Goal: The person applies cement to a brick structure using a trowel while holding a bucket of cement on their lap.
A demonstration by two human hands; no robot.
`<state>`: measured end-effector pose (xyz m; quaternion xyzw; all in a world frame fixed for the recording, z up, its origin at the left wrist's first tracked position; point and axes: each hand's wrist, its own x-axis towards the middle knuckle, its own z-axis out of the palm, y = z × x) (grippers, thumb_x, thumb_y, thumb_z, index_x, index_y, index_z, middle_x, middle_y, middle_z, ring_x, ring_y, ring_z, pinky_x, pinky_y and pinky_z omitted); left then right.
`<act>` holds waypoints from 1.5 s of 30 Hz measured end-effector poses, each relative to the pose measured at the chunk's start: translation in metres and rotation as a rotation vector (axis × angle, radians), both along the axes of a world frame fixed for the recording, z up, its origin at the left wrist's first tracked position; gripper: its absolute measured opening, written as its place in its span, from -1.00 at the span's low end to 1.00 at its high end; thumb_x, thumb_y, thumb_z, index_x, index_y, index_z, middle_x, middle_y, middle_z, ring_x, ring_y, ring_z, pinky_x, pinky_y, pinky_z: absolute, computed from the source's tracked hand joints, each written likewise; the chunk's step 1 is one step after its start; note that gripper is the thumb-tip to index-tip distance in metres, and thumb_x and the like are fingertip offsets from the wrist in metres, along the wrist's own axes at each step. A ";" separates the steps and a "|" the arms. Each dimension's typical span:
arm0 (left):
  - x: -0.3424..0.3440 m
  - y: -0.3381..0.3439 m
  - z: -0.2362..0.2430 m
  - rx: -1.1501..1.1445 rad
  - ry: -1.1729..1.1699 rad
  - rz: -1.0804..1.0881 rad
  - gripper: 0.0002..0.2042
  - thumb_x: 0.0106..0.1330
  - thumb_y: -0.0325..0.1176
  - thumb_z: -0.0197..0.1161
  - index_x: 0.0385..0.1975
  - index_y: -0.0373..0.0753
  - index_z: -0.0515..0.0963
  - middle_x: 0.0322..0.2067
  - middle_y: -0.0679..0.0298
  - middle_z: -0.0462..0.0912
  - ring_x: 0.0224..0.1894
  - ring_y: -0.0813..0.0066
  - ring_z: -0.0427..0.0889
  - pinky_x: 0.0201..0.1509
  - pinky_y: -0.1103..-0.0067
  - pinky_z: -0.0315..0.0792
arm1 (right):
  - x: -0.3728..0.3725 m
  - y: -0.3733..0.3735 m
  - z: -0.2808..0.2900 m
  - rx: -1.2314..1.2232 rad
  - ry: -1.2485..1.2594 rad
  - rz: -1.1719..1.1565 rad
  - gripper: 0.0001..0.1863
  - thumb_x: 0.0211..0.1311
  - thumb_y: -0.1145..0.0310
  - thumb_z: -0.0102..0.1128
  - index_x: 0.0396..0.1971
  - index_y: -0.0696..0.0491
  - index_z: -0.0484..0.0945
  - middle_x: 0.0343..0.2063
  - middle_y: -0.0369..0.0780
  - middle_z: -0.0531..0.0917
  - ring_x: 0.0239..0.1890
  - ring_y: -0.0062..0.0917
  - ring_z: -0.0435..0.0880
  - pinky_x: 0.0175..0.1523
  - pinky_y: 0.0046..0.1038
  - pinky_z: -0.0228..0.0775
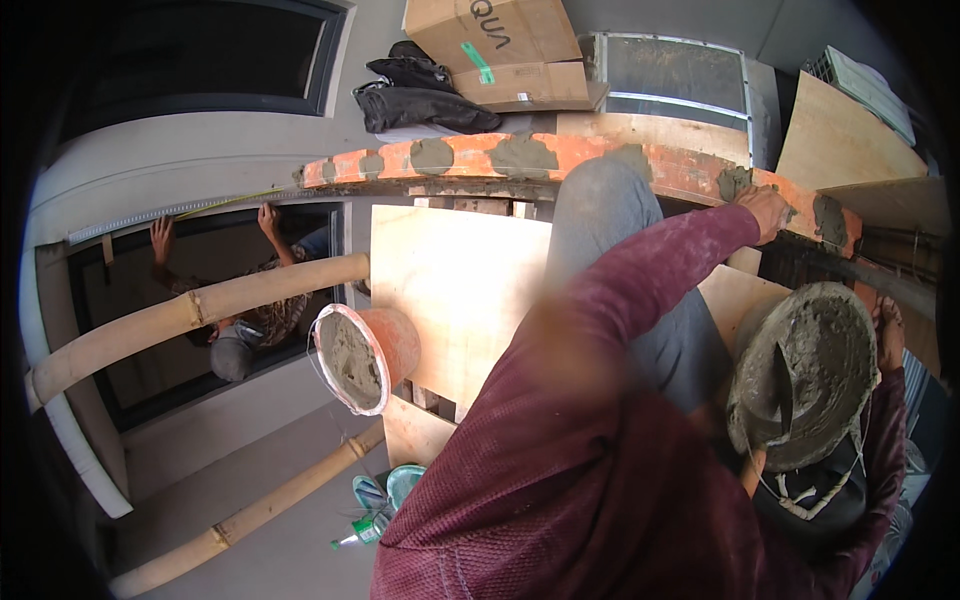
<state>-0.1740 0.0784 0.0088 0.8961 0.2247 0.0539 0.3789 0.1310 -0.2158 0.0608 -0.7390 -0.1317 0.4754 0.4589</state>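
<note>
A row of orange bricks point(575, 158) curves across the top of the view, with dabs of grey mortar point(523, 156) on it and a thin string along it. Toward its right end, my left hand point(768, 212) is closed over a brick, beside a mortar lump. At the far right, my right hand point(888, 338) is partly hidden behind a mortar-filled bucket point(738, 400). Its fingers are curled by an orange edge, and what they hold is unclear. A trowel point(785, 395) stands in that bucket's mortar, its wooden handle over the rim.
Another bucket of mortar point(400, 340) sits by a plywood sheet point(460, 290). Bamboo poles point(195, 308) cross at left. Below them, another person point(234, 350) holds a long metal strip and a yellow tape at a window frame. Cardboard boxes point(530, 85) and black cloth point(420, 95) lie beyond the bricks.
</note>
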 end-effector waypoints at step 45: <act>0.001 0.000 -0.004 -0.039 -0.001 -0.019 -0.80 0.21 -0.25 0.20 -0.26 -0.18 0.64 -0.21 0.05 0.64 -0.04 0.10 0.57 0.07 0.27 0.39 | 0.010 -0.008 -0.024 0.041 -0.014 -0.096 -0.78 0.40 0.14 0.01 -0.28 -0.02 0.49 -0.61 -0.48 0.44 -0.67 -0.87 0.27 -0.62 -0.75 0.07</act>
